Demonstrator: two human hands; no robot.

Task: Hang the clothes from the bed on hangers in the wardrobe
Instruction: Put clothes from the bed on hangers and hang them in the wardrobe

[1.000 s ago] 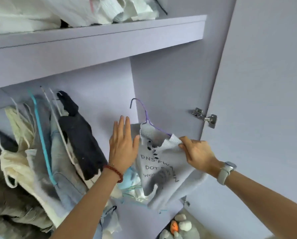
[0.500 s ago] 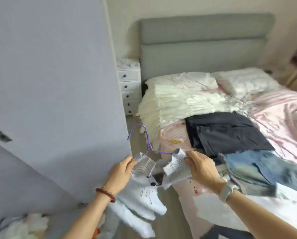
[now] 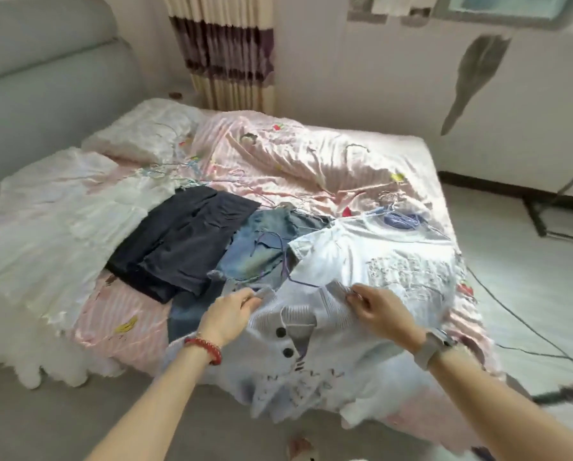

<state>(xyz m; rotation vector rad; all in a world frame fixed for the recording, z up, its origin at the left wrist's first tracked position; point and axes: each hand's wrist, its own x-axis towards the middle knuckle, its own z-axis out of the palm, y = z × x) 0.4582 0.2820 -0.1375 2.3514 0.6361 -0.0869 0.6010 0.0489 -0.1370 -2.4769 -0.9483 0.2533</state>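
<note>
A pale grey knit sweater (image 3: 315, 364) with dark buttons and lettering lies on the near edge of the bed (image 3: 311, 161), over a purple wire hanger (image 3: 286, 264). My left hand (image 3: 227, 312) pinches the sweater's left shoulder. My right hand (image 3: 378, 309) pinches its right shoulder at the ribbed collar. Beyond it lie a white printed T-shirt (image 3: 378, 257), blue jeans (image 3: 262, 247) and a dark folded garment (image 3: 185, 241). The wardrobe is out of view.
Several loose wire hangers (image 3: 185, 168) lie on the pink striped bedding. A white quilt (image 3: 62, 207) covers the bed's left side below a grey headboard (image 3: 45, 78). A striped curtain (image 3: 228, 51) hangs behind. Cables (image 3: 528, 327) and a dark stand (image 3: 544, 214) are on the floor at right.
The view swung from the wardrobe to the bed. The sweater on its purple hanger came along and now lies spread on the bed edge, both hands still pinching its shoulders.
</note>
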